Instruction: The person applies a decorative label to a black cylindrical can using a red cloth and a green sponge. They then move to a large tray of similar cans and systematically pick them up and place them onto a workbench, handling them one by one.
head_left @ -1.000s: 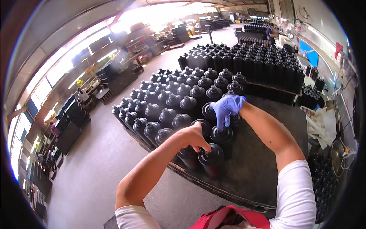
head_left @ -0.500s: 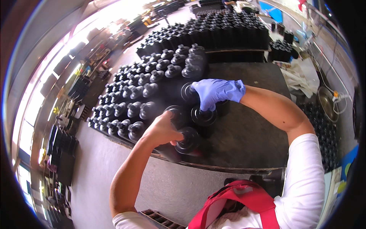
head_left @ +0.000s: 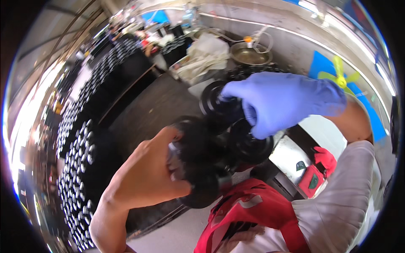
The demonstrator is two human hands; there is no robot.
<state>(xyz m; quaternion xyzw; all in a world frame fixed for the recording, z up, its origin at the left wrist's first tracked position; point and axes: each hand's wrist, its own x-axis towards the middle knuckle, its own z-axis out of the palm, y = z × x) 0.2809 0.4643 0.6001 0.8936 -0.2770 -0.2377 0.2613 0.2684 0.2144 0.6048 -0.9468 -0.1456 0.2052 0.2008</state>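
1. A dark work table [head_left: 147, 105] is stretching from the middle of the view toward the upper left, and rows of black round-topped parts [head_left: 78, 168] are covering its left edge – packed close, shiny tops catching the light.
2. More black parts [head_left: 118, 55] are standing in a long block along the table's far edge, too small to tell apart.
3. The person's red garment [head_left: 253, 215] is filling the lower middle, beneath a white sleeve [head_left: 350, 198] on the right arm.
4. The right hand [head_left: 282, 101], wearing a blue glove, is reaching in from the right; its fingers are curling down and clamping on two black round parts [head_left: 236, 126], one at the fingertips and one under the palm.
5. The left hand [head_left: 147, 173], bare, is coming up from the lower left; its fingers are closing tight around a cluster of black round parts [head_left: 202, 168], thumb on top.
6. Both clusters are being held up close to the camera, touching each other, above the table's near edge.
7. A metal bowl [head_left: 251, 52] and crumpled white cloth [head_left: 206, 55] are lying near the table's far right corner – well apart from the hands.
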